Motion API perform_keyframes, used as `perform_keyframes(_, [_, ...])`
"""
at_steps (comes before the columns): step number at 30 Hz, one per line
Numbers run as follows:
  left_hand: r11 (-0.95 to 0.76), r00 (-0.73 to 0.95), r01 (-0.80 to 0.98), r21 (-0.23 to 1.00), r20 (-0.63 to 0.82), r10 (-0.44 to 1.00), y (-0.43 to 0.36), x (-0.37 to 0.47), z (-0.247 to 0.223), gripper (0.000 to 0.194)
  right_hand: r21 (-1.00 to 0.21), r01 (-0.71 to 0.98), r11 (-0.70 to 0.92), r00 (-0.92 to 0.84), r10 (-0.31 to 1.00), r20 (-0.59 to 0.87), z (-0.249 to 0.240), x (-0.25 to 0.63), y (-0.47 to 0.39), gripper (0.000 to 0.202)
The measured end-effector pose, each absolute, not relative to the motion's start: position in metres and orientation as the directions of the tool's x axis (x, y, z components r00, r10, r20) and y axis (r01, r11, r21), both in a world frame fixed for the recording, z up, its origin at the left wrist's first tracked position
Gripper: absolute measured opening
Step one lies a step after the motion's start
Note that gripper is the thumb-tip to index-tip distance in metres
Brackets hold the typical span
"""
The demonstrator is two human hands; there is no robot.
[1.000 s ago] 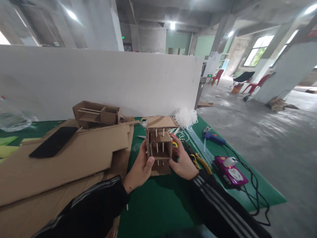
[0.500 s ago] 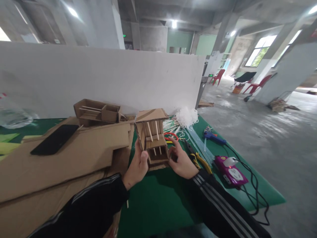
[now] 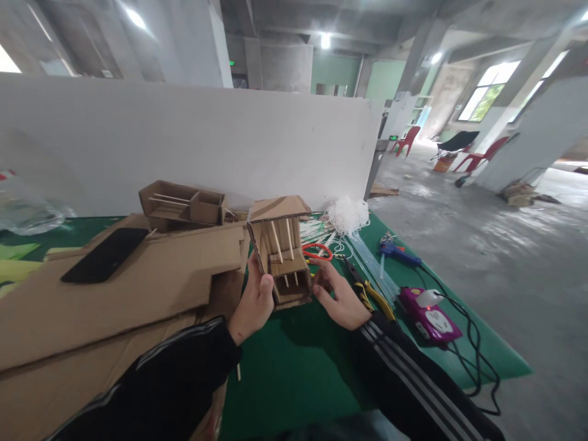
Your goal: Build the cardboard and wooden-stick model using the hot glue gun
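A small open-fronted cardboard box model [image 3: 288,265] with a flat top flap and thin sticks standing inside is held tilted above the green table. My left hand [image 3: 253,303] grips its left side, the thumb along the front edge. At its lower right edge is my right hand [image 3: 339,295], fingers curled and slightly apart, nothing visible between them; whether the fingertips touch the box is hard to tell. Behind that hand lie a red-orange ring [image 3: 318,250] and pliers with yellow and black handles [image 3: 377,300].
Cardboard sheets [image 3: 151,275] bearing a black phone [image 3: 105,254] cover the left side. Another cardboard box [image 3: 181,205] stands behind. On the right are glue sticks [image 3: 373,269], a blue glue gun [image 3: 399,253], a purple power strip [image 3: 429,315] and cables. A white panel [image 3: 193,141] rises behind.
The box model has shifted slightly left and tilted a little. My right hand has drawn back a little from its side, leaving the fingers looser. The view has moved slightly.
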State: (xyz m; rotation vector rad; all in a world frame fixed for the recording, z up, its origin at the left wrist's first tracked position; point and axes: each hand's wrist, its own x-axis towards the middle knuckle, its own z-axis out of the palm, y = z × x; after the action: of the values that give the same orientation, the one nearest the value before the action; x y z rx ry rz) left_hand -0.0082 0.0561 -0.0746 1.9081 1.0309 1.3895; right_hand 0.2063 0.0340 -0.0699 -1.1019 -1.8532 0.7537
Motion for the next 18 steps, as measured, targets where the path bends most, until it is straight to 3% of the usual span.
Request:
perform_keyframes(9, [-0.566, 0.211, 0.287, 0.773, 0.525, 0.825, 0.0548, -0.0079, -0.0739, 0.075, -0.841, 0.383, 0.382, -0.265, 0.918, 0.296, -0.0738, 0.2048, 0.0357, 0.055])
perform_keyframes(18, [-0.547, 0.242, 0.323, 0.772, 0.492, 0.837, 0.0575, -0.0095, -0.0835, 0.074, -0.858, 0.304, 0.414, -0.213, 0.907, 0.363, -0.0672, 0.2042, 0.0326, 0.050])
